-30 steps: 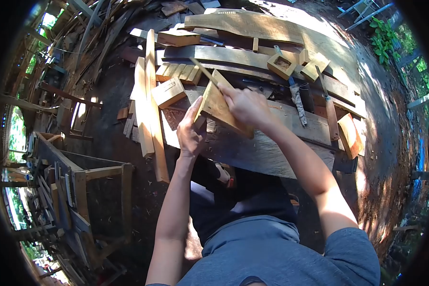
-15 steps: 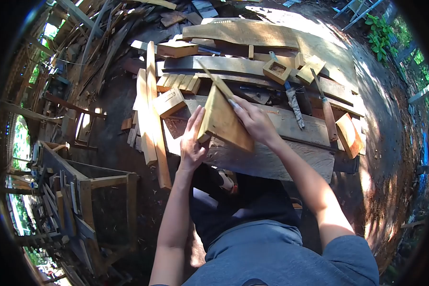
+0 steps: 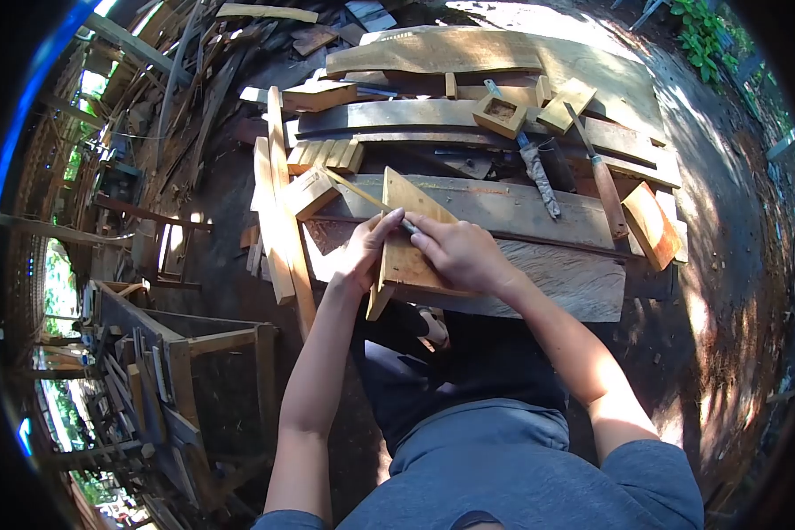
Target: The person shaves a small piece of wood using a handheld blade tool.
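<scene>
A wedge-shaped wooden board (image 3: 408, 243) stands tilted on edge at the centre of the frame, its lower corner hanging over the near edge of a weathered plank (image 3: 539, 278). The left hand (image 3: 362, 250) grips the board's left edge, fingers curled over the top. The right hand (image 3: 458, 252) lies on the board's face, fingers pressed together around a thin rod-like tool (image 3: 362, 195) that slants toward the upper left; what kind of tool it is cannot be told. Just left of the hands lies a small wooden block (image 3: 309, 192) beside long slats (image 3: 278, 212). Toward the upper right sit a hollowed square block (image 3: 499, 115), a wrapped-handle tool (image 3: 539, 177) and a chisel (image 3: 601, 172). A wooden frame (image 3: 194, 353) stands at lower left.
</scene>
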### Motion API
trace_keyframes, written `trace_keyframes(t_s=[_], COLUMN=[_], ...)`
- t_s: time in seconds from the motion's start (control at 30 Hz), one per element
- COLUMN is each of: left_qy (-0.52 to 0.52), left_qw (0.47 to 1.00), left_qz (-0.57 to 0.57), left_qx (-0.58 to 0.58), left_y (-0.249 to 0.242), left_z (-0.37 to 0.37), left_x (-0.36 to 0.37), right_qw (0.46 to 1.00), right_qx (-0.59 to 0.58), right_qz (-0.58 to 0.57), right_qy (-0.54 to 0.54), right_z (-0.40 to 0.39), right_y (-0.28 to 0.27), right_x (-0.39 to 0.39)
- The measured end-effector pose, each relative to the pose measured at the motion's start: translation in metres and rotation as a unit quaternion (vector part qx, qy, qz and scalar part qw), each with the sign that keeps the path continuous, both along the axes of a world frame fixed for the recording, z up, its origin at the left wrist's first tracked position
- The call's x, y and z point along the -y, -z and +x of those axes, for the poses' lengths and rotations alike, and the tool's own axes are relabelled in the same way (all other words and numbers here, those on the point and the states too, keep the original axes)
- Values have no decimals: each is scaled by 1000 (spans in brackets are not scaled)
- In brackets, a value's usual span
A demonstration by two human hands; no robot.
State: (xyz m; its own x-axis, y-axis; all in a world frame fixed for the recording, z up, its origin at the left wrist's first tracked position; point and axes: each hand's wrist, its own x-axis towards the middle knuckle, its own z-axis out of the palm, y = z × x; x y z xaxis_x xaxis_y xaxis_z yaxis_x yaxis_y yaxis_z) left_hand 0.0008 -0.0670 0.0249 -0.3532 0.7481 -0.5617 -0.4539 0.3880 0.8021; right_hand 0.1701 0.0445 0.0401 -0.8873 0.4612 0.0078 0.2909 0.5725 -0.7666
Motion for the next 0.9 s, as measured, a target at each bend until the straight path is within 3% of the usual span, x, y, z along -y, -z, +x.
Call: trace_keyframes(t_s=[0.03,0.13,0.17,0.2,0.27,0.33,0.4,0.43,0.5,0.6,0.63,0.67,0.73,0.83,0.9], left_qy=[-15,-63,-64,-67,-145,-214,-224,-225,-344,-422,-451,-448,-434,-388,-364], left_qw=[999,990,987,982,969,940,899,896,833,793,803,804,798,804,812], left_qz=[12,86,109,131,155,215,262,265,295,359,313,314,373,388,385], left_qx=[-25,-89,-102,-116,-130,-158,-272,-275,-316,-252,-232,-232,-191,-228,-247], left_y=[-4,-39,-52,-61,-83,-104,-121,-124,-123,-109,-105,-93,-66,-50,-49], left_z=[3,20,18,13,8,0,1,4,14,19,29,37,45,60,59], left_x=[1,2,2,1,-7,-12,-18,-22,-34,-47,-49,-51,-52,-39,-30], right_qw=[987,987,975,933,900,860,868,869,884,859,822,821,726,718,743], right_qx=[-145,-129,-188,-342,-262,-347,-350,-337,-303,-284,-261,-263,-315,-289,-274], right_qz=[-63,-94,-106,-87,-323,-331,-307,-317,-317,-404,-478,-478,-592,-611,-597], right_qy=[-4,31,52,68,128,175,171,172,163,133,168,171,152,163,129], right_z=[-3,18,20,12,29,22,24,24,27,19,16,10,-10,-28,-33], right_y=[12,-15,-21,-15,-64,-67,-63,-56,-52,-31,-32,-33,-27,-9,-6], right_x=[-3,4,6,4,-2,-10,-17,-16,-9,2,6,8,3,-15,-30])
